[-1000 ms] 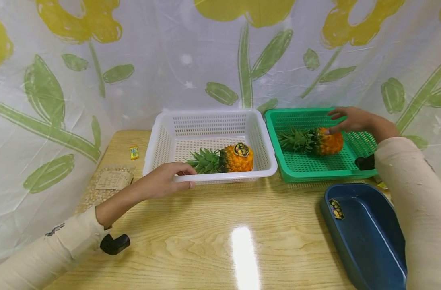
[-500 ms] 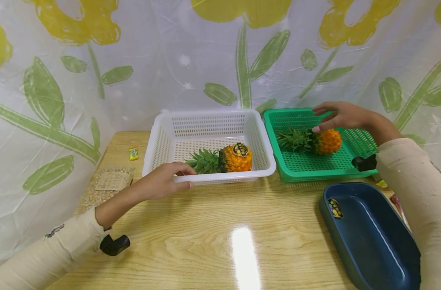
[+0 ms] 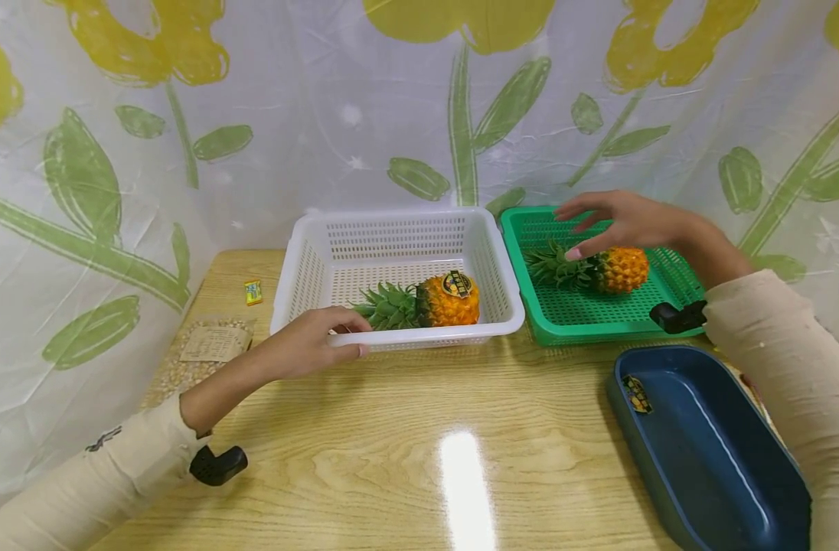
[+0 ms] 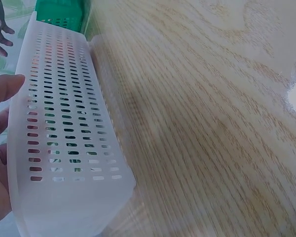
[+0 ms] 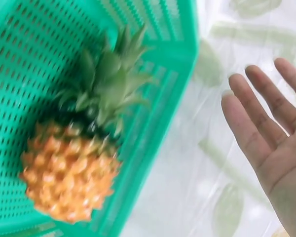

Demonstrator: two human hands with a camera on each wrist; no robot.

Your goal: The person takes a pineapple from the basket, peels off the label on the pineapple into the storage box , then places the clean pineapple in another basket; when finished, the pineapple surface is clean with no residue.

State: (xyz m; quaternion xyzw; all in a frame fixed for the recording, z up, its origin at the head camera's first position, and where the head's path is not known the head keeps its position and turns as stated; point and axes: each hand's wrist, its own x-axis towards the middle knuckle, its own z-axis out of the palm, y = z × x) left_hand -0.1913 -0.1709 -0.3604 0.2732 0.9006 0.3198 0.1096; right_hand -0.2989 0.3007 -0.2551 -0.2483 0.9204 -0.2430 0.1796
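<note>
Left grip (image 3: 309,344) clasps white basket (image 3: 399,337) rim; right grip (image 3: 619,222) spread (above pineapple (image 3: 619,269)).

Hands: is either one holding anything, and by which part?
The left hand grips the white basket by its front rim. The right hand is spread open above the pineapple in the green basket, holding nothing.

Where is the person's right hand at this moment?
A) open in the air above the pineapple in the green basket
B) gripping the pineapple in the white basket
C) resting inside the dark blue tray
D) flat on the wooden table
A: the right hand hovers with fingers spread over the pineapple lying in the green basket, and the right wrist view shows a bare, open palm.
</note>
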